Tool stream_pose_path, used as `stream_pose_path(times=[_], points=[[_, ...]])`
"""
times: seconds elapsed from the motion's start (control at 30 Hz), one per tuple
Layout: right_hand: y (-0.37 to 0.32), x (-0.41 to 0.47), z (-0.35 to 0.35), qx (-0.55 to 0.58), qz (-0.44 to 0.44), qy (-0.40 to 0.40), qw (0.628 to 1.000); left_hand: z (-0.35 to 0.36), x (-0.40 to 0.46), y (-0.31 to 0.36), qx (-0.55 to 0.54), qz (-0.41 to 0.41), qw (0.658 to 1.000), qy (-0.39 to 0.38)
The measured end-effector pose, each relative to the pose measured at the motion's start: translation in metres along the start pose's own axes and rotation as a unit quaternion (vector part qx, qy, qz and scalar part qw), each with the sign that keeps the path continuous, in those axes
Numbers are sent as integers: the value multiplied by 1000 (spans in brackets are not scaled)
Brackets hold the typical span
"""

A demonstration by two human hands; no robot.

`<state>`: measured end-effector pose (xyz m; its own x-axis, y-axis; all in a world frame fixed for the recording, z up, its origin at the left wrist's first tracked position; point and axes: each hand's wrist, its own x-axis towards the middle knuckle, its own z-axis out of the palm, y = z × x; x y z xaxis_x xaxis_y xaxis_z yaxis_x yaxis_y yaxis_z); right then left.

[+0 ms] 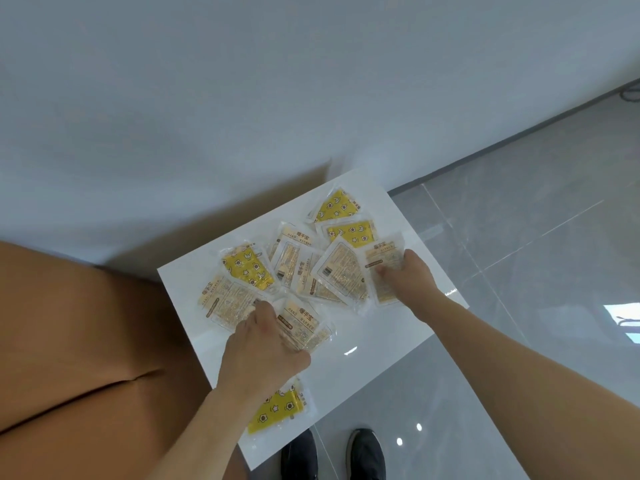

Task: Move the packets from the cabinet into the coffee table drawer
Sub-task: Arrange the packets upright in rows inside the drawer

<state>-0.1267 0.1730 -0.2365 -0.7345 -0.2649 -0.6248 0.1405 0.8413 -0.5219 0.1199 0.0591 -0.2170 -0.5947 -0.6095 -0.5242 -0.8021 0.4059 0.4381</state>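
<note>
Several hand-warmer packets, some yellow with star prints and some pale with text, lie scattered on a glossy white cabinet top (374, 362). My left hand (263, 351) grips a pale packet (304, 327) near the front, fingers curled over its edge, beside another pale packet (225, 303). My right hand (405, 275) pinches a pale packet (384, 271) at the right side of the pile. A yellow packet (277, 410) lies under my left forearm. Two more yellow packets (337, 206) sit at the far end.
A brown leather sofa arm (86, 341) stands against the cabinet's left side. A white wall is behind. Grey glossy floor tiles (536, 254) spread to the right. My dark shoes (367, 452) show below the cabinet's front edge.
</note>
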Motion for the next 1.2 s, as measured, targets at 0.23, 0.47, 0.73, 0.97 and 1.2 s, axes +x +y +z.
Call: stream_pose_path(times=[0.23, 0.47, 0.73, 0.97, 1.2], points=[[3, -16, -14, 79, -25, -69, 994, 16, -8, 4, 53, -20, 998, -38], [-12, -10, 14, -243, -112, -94, 959, 38, 8, 16, 224, 41, 973, 44], [-6, -7, 42, -359, -171, -38, 917, 43, 11, 19, 220, -10, 974, 56], [-7, 0, 43, -401, -165, -33, 901, 39, 21, 18, 243, 10, 970, 9], [-7, -13, 28, -337, -179, -31, 924, 17, 23, 14, 94, 26, 994, -46]])
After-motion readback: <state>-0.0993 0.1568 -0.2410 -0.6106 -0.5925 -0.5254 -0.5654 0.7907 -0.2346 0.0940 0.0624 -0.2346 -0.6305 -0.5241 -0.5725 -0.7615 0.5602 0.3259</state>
